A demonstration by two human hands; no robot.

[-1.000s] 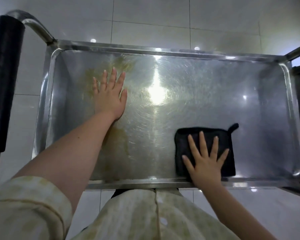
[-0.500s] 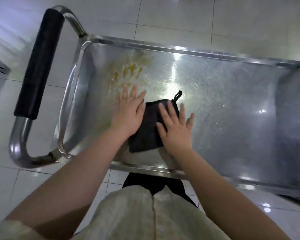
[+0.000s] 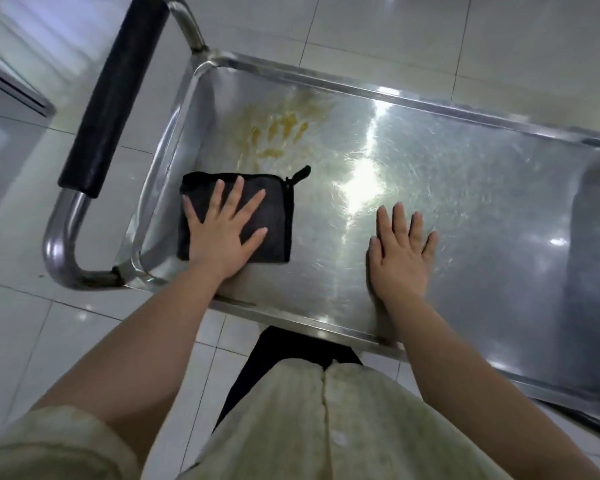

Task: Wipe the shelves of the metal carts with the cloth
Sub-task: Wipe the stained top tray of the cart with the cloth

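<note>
The metal cart's top shelf (image 3: 482, 209) fills the view, shiny and scratched. A folded black cloth (image 3: 278, 216) with a small loop lies flat at the shelf's near left corner. My left hand (image 3: 222, 233) presses on the cloth with fingers spread straight. My right hand (image 3: 400, 258) rests flat on the bare metal to the right of the cloth, fingers straight, apart from the cloth. A yellowish smear (image 3: 281, 129) shaped like a handprint marks the shelf beyond the cloth.
The cart's push handle with a black foam grip (image 3: 115, 91) curves round the left end. A raised rim (image 3: 361, 86) runs along the shelf's far side. White floor tiles (image 3: 395, 26) surround the cart.
The cloth passed from under my right hand to under my left and slid left to the near left corner. My right hand moved off it onto bare metal. The view shifted left.
</note>
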